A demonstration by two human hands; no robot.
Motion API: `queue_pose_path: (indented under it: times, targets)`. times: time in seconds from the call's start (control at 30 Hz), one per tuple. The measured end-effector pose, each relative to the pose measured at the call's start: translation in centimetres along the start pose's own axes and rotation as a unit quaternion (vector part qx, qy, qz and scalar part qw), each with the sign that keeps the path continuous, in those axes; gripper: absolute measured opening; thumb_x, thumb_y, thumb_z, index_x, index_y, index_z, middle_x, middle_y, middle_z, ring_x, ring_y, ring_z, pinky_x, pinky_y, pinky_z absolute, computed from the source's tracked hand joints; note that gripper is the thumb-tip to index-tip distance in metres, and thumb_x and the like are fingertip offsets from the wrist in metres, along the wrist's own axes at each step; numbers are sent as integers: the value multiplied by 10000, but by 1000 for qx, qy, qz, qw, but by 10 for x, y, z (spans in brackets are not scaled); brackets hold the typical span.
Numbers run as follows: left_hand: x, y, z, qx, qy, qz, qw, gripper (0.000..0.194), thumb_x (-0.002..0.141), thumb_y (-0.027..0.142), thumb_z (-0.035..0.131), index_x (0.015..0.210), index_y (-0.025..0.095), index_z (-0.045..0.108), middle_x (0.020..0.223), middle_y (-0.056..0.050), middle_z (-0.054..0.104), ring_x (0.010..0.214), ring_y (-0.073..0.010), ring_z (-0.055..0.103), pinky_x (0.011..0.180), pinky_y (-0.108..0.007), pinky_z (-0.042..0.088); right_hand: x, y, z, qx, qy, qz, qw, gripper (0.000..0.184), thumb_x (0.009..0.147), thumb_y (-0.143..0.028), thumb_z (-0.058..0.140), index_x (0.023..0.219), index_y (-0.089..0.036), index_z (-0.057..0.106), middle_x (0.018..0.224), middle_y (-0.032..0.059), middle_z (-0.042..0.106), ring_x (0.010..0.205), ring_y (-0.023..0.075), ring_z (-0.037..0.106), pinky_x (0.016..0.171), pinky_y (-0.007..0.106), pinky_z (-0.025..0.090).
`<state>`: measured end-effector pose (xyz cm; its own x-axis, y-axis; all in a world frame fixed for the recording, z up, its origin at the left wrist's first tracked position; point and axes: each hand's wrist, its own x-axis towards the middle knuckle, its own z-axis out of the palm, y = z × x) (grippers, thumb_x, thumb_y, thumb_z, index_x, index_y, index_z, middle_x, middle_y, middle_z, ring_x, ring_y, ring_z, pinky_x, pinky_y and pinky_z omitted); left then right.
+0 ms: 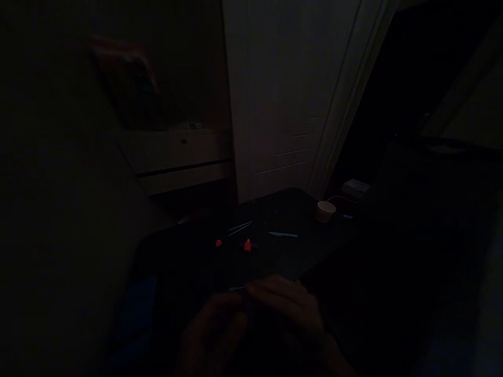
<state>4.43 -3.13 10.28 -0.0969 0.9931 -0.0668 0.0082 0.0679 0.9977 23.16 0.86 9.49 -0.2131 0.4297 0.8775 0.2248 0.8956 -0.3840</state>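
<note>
The scene is very dark. My left hand [214, 327] and my right hand [288, 309] meet low in the middle over a dark table [306, 251]. Both have their fingers curled together around a thin pale stick-like item [237, 288] whose end pokes out to the left. What it is I cannot make out. Farther out on the table lie two small red pieces [247, 245], a pair of thin light rods [239, 228] and a slim teal tool [283, 234].
A small paper cup [325, 211] stands at the table's far right, with a pale box [354, 187] behind it. A white door [298, 94] rises beyond, and a light drawer unit [176, 157] sits at back left.
</note>
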Motion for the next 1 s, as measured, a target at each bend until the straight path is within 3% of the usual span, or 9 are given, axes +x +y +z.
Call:
queue_pose_path:
  times: [0.13, 0.23, 0.3, 0.5, 0.73, 0.83, 1.0]
  targets:
    - [4, -3, -5, -63, -83, -64, 993, 490, 708, 664, 900, 899, 218, 837, 812, -63, 835, 759, -229, 789, 736, -296, 650, -6, 6, -4, 17, -64, -12, 998, 404, 1125, -189, 556, 1527, -182, 604, 1282, 152, 803, 1144, 235, 788, 920, 356, 681]
    - [3, -11, -4, -86, -68, -102, 989, 544, 656, 685, 924, 897, 205, 838, 778, -66, 826, 727, -225, 774, 706, -300, 639, -8, 7, -4, -3, -82, -9, 997, 387, 1122, -197, 560, 1506, -192, 617, 1263, 140, 805, 1111, 229, 793, 897, 345, 683]
    - [4, -15, -3, -88, -43, -108, 989, 547, 647, 687, 928, 880, 201, 837, 751, -60, 814, 709, -205, 758, 686, -276, 620, -6, 7, -2, -27, -56, -21, 998, 353, 1099, -183, 604, 1448, -187, 656, 1161, 125, 825, 1006, 218, 805, 820, 324, 687]
    - [8, -11, 2, -73, -36, -73, 994, 499, 701, 669, 903, 819, 191, 822, 669, -20, 732, 623, -138, 651, 611, -224, 553, 0, 3, 6, -72, 23, -28, 997, 223, 1055, -154, 655, 1268, -165, 720, 930, 95, 837, 782, 199, 796, 691, 305, 676]
    - [3, -3, 9, 12, -28, -10, 999, 450, 835, 659, 780, 828, 213, 835, 677, -28, 740, 650, -167, 680, 640, -235, 576, -13, -7, 15, -100, 80, 0, 992, 345, 1035, -110, 648, 1365, -205, 679, 960, 95, 850, 778, 229, 815, 669, 335, 676]
    - [3, 0, 7, 58, -39, 12, 997, 383, 861, 603, 768, 919, 240, 875, 774, -50, 813, 743, -208, 762, 715, -247, 620, -14, -11, 13, -93, 80, 27, 992, 315, 1035, -93, 639, 1324, -204, 696, 957, 91, 846, 799, 224, 812, 700, 330, 678]
    - [10, 3, -4, 75, -47, 10, 996, 318, 804, 536, 834, 978, 276, 891, 1029, -70, 878, 959, -279, 834, 898, -303, 667, -9, -8, 3, -48, 26, 43, 998, 189, 1063, -163, 652, 1213, -190, 765, 982, 91, 830, 829, 190, 800, 732, 279, 672]
